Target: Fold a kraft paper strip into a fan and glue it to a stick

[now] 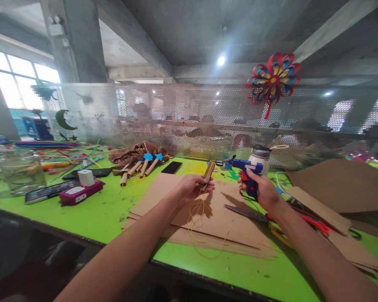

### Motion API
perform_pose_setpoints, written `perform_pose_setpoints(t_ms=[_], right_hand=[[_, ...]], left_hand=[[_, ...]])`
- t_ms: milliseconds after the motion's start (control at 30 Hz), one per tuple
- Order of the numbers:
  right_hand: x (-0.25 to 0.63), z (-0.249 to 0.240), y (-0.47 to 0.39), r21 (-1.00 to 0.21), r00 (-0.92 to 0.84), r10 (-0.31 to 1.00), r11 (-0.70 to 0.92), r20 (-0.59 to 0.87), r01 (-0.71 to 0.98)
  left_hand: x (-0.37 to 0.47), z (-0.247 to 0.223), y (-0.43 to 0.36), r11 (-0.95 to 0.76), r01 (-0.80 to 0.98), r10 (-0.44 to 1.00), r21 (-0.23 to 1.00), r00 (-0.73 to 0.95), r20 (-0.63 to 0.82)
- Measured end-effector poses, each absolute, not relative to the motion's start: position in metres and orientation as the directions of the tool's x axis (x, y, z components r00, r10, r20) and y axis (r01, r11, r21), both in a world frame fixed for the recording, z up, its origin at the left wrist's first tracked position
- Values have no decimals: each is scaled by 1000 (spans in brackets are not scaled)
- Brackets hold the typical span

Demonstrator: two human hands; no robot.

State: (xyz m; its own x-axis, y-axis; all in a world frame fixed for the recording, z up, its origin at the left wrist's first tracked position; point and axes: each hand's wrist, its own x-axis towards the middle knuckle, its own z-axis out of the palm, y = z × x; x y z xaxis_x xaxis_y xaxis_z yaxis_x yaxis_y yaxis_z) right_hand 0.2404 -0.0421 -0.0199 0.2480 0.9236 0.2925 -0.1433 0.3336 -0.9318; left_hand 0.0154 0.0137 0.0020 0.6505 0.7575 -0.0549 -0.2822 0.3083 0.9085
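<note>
My left hand is closed on a narrow folded strip of brown paper, tilted upward over the table. Yellow string hangs in loose loops from it. In my right hand is a blue glue gun, its nozzle pointing left toward the strip but apart from it. Beneath both hands lies a stack of brown paper sheets. Scissors with dark blades and red handles rest on the stack's right side, partly hidden by my right forearm.
Brown paper fans with blue tags lie at the back left. Nearer the left edge are a glass jar, a phone and a purple power strip. Another phone lies behind the stack. Large brown paper covers the right side.
</note>
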Motion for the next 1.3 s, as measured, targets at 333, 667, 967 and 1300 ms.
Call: perform_pose_setpoints(t_ms=[333, 667, 967, 1300], right_hand=[[256, -51, -16, -598, 278, 847, 57, 452, 800], [254, -54, -11, -254, 1, 908, 116, 420, 960], [252, -53, -11, -229, -21, 905, 130, 425, 965], [225, -8, -47, -733, 12, 858, 430, 513, 527]], left_hand=[[18, -6, 19, 239, -276, 763, 931, 647, -4], [17, -7, 17, 242, -239, 725, 940, 689, -11], [17, -5, 16, 225, -217, 720, 950, 694, -12], [17, -9, 19, 238, -52, 580, 970, 809, -98]])
